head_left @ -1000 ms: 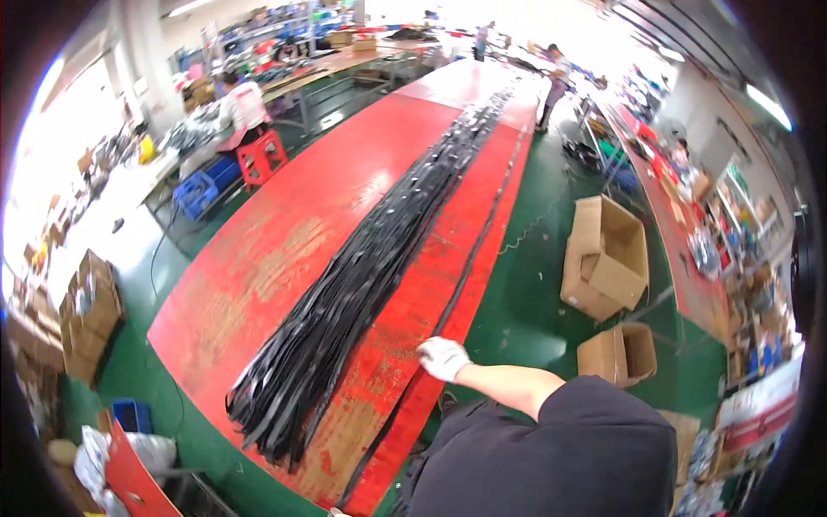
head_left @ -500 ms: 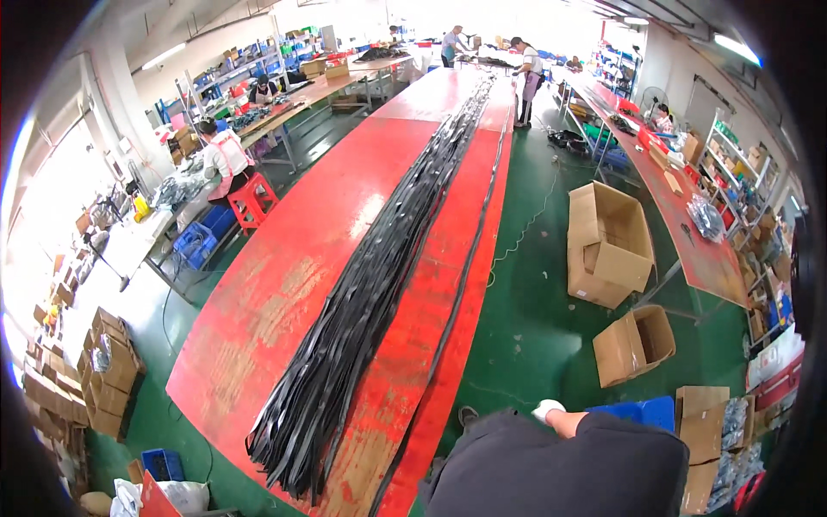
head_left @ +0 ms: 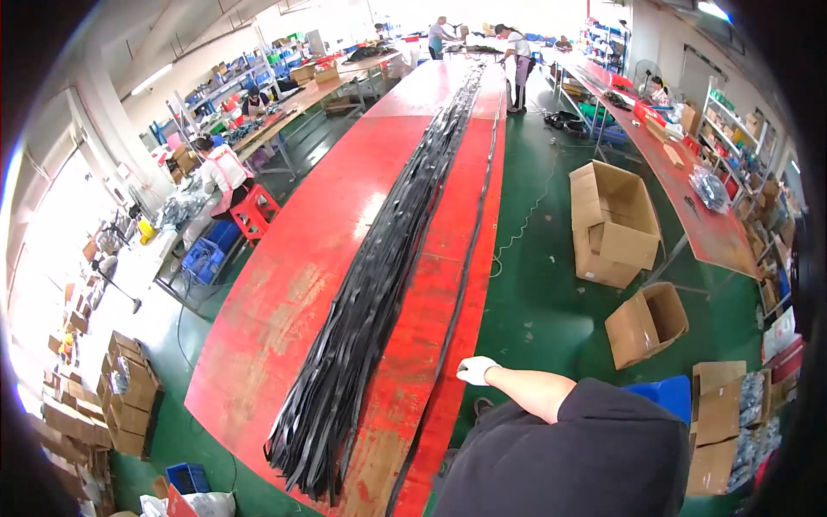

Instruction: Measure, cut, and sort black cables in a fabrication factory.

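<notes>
My right hand (head_left: 475, 370), in a white glove, is over the right edge of a long red table (head_left: 284, 302). Its fingers look curled closed; anything inside them is hidden. Nearest to it, a thin dark strip (head_left: 450, 332) lies lengthwise along the table's right side, a little left of the glove. Left of that strip, a thick bundle of long black strips (head_left: 362, 302) stretches from the near end to the far end, its loose ends fanned out close to me. My left hand is out of view.
Right of the table, two open cardboard boxes (head_left: 594, 258) (head_left: 624, 332) stand on the green floor, beside a blue bin (head_left: 668, 396). A red stool (head_left: 256, 215) and a seated person (head_left: 222, 177) are at the left. Two people (head_left: 519, 65) (head_left: 438, 36) stand at the far end.
My right arm has reached out leftward and forward from beside my body, bringing the gloved hand to the table's edge. The view has shifted slightly. The black strips lie as before.
</notes>
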A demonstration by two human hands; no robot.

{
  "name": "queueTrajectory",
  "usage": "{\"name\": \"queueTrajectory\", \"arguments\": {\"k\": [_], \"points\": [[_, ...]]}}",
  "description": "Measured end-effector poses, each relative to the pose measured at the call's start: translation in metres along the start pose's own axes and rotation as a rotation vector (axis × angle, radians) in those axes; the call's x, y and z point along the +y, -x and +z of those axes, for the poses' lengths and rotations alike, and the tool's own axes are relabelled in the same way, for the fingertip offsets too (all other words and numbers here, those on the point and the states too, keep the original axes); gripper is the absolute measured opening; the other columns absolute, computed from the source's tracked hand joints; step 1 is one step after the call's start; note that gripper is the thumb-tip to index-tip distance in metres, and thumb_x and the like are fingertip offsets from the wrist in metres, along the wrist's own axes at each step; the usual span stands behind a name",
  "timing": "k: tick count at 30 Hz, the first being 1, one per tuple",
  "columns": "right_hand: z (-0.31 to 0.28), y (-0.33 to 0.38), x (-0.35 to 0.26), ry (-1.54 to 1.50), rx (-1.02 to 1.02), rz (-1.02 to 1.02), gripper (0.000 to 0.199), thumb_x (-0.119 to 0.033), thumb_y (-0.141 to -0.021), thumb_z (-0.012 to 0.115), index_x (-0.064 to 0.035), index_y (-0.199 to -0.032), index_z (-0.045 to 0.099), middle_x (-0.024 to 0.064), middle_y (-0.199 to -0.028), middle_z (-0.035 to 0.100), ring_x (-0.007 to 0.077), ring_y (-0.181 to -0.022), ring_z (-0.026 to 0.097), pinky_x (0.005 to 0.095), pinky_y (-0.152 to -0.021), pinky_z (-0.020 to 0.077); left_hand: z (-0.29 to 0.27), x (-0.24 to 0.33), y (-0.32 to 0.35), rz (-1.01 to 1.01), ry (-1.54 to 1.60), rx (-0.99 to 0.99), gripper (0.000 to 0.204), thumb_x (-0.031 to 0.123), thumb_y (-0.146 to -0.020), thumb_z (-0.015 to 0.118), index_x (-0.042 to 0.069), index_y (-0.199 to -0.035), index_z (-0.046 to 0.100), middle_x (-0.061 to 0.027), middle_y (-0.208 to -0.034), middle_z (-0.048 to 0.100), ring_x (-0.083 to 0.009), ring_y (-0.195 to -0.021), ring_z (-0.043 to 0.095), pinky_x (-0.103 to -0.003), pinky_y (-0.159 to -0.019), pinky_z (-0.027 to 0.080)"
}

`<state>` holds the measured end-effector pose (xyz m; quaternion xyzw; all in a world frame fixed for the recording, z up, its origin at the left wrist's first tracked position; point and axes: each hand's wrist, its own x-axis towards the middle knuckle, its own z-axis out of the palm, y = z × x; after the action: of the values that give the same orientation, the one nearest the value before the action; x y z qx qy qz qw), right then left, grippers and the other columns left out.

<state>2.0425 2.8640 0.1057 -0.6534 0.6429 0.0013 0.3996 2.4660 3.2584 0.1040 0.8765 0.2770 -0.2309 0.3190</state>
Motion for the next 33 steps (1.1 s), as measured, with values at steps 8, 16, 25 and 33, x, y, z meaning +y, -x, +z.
{"name": "queueTrajectory", "arguments": {"k": [8, 16, 25, 33], "points": [[-0.001, -0.001, 0.036, 0.198, -0.197, 0.118, 0.049, -0.043, -0.096, 0.06, -0.0123, -0.132, 0.073, 0.0159, -0.133, 0.073, 0.0374, -0.124, 0.068, 0.047, -0.106, 0.0523, -0.004, -0.001, 0.0, -0.05, 0.149, -0.132, 0.05, 0.046, -0.094, 0.077, 0.015, -0.131, 0.066, -0.0142, -0.123, 0.067, -0.0396, -0.097, 0.064, -0.065, -0.066, 0.055], [0.002, 0.017, 0.112, 0.097, -0.111, 0.334, 0.047, -0.043, -0.092, 0.064, -0.0098, -0.123, 0.077, 0.0165, -0.128, 0.075, 0.0386, -0.119, 0.07, 0.0486, -0.101, 0.054, 0.007, 0.003, -0.022, 0.084, -0.168, -0.052, 0.05, 0.048, -0.095, 0.076, 0.011, -0.128, 0.069, -0.0153, -0.122, 0.069, -0.0379, -0.099, 0.066, -0.061, -0.071, 0.056], [-0.003, 0.014, 0.075, 0.062, -0.133, 0.258, 0.048, -0.042, -0.096, 0.063, -0.0113, -0.131, 0.074, 0.0153, -0.131, 0.074, 0.0361, -0.125, 0.067, 0.0456, -0.107, 0.0515, 0.013, 0.004, -0.033, 0.114, -0.31, -0.023, 0.053, 0.05, -0.095, 0.075, 0.006, -0.124, 0.071, -0.0166, -0.122, 0.072, -0.036, -0.101, 0.067, -0.056, -0.077, 0.056], [0.001, 0.001, 0.051, 0.073, -0.177, 0.146, 0.048, -0.042, -0.097, 0.062, -0.0134, -0.134, 0.072, 0.0146, -0.134, 0.072, 0.0347, -0.127, 0.066, 0.0454, -0.108, 0.0506, 0.011, -0.001, -0.037, 0.088, -0.395, -0.001, 0.056, 0.052, -0.095, 0.073, 0.002, -0.12, 0.074, -0.0177, -0.122, 0.074, -0.0342, -0.103, 0.069, -0.053, -0.083, 0.057]]}}
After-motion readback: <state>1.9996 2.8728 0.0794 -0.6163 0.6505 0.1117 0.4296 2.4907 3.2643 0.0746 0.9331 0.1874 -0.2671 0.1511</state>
